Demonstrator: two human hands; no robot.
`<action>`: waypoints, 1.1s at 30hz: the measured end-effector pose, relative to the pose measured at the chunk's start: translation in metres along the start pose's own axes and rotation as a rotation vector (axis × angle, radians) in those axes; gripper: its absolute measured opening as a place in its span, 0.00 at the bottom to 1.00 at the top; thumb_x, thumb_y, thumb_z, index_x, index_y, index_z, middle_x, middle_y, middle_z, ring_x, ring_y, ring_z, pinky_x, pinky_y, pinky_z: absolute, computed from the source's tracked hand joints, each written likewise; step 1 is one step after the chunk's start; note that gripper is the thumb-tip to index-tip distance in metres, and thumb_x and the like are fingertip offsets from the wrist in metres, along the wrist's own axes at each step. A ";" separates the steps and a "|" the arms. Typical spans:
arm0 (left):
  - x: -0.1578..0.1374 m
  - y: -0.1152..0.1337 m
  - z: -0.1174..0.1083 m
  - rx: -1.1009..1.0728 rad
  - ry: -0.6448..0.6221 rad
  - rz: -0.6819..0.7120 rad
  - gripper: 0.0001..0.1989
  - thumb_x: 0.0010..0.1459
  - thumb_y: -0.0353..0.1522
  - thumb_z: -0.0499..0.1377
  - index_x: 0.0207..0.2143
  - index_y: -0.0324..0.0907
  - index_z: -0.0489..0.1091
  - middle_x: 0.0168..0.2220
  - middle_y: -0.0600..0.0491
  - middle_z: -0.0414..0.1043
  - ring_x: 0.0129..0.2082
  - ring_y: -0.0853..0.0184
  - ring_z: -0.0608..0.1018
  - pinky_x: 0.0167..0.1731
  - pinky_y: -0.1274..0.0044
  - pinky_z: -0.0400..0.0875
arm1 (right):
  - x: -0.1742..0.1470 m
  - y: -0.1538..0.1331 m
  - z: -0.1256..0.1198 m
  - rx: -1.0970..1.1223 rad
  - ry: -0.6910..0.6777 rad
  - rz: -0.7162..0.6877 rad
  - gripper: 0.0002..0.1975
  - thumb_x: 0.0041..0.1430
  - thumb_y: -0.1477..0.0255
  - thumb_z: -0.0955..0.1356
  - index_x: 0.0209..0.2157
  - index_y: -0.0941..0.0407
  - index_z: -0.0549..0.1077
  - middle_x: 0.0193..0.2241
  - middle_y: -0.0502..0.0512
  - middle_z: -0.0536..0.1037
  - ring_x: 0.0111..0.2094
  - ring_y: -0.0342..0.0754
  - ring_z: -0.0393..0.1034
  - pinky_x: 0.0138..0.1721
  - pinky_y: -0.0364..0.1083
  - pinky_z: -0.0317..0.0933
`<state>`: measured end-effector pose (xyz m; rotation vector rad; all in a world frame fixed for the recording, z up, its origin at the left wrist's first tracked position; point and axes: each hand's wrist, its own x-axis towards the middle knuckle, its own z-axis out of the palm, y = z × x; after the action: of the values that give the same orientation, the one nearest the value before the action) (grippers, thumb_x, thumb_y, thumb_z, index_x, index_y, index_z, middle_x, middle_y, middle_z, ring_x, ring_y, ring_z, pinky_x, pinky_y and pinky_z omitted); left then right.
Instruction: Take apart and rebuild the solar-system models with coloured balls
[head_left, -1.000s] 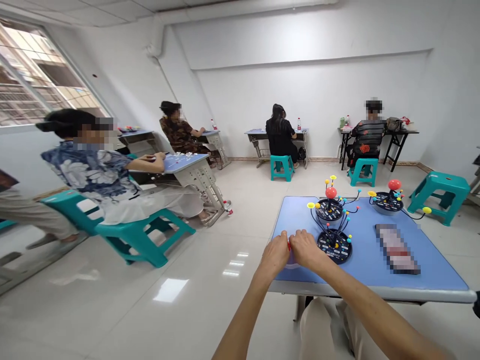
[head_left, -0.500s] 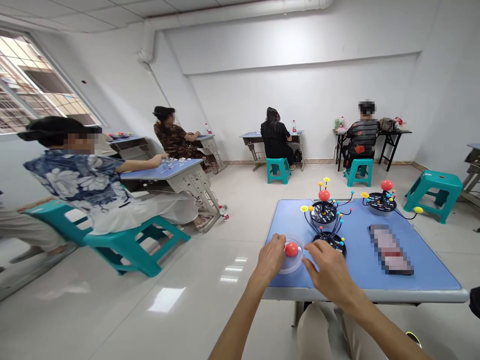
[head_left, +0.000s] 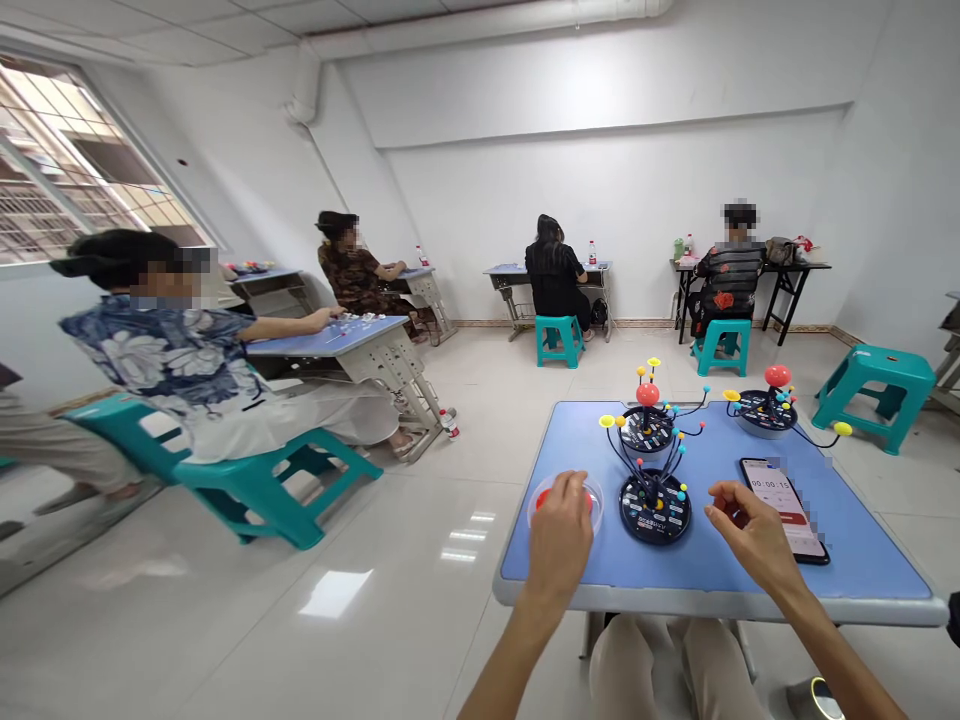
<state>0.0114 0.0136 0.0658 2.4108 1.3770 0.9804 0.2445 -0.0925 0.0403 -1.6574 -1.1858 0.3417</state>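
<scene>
My left hand (head_left: 562, 535) reaches over a clear round dish (head_left: 600, 518) at the table's left side, its fingers bent together on a red ball piece (head_left: 586, 502). More red shows left of the fingers; the hand hides the middle of the dish. My right hand (head_left: 754, 535) hovers by the phone's left edge, fingers loosely curled and thumb a little apart, with nothing visible in it. Between my hands stands a planet model (head_left: 655, 508) with a black disc base, curved arms and small coloured balls, without a red ball on top.
Behind it stand two more planet models, one in the middle (head_left: 646, 428) and one at right (head_left: 763, 410), each topped with a red ball. A phone (head_left: 787, 515) showing a timer lies on the blue table (head_left: 862, 540). A green stool (head_left: 874, 385) and seated people are beyond.
My left hand has moved from the dish's left rim to over the red pieces. My right hand has left the dish and moved right, towards the phone. The dish sits farther left.
</scene>
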 end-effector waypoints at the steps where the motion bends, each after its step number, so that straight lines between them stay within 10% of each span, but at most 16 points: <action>1: -0.006 0.006 0.009 -0.108 0.031 0.038 0.14 0.63 0.26 0.48 0.46 0.41 0.71 0.45 0.47 0.75 0.45 0.61 0.77 0.46 0.70 0.71 | 0.001 0.002 0.003 0.019 -0.036 0.007 0.10 0.55 0.65 0.67 0.37 0.55 0.71 0.27 0.50 0.72 0.25 0.45 0.65 0.27 0.44 0.61; 10: -0.013 0.039 0.085 -0.448 -0.058 -0.218 0.14 0.59 0.27 0.55 0.48 0.39 0.71 0.44 0.46 0.72 0.40 0.62 0.77 0.40 0.70 0.72 | 0.011 -0.009 0.026 -0.011 -0.188 -0.042 0.18 0.52 0.65 0.70 0.45 0.55 0.68 0.37 0.55 0.75 0.35 0.49 0.69 0.33 0.46 0.64; 25: -0.001 0.047 0.096 -0.036 -0.117 -0.132 0.10 0.64 0.28 0.54 0.36 0.44 0.76 0.35 0.52 0.77 0.32 0.65 0.79 0.26 0.76 0.58 | 0.066 -0.087 0.044 -1.039 -0.479 -0.151 0.10 0.54 0.75 0.64 0.27 0.57 0.77 0.28 0.60 0.80 0.32 0.54 0.75 0.27 0.45 0.52; 33: 0.000 0.050 0.097 0.006 -0.106 -0.155 0.10 0.64 0.32 0.55 0.34 0.46 0.76 0.33 0.54 0.78 0.30 0.67 0.79 0.23 0.75 0.55 | 0.066 -0.097 0.036 -1.050 -0.353 -0.220 0.13 0.58 0.74 0.62 0.24 0.56 0.75 0.27 0.58 0.80 0.30 0.50 0.73 0.25 0.44 0.46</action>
<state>0.1071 0.0009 0.0156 2.2833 1.5038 0.8001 0.1986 -0.0186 0.1274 -2.3597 -1.9973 -0.1963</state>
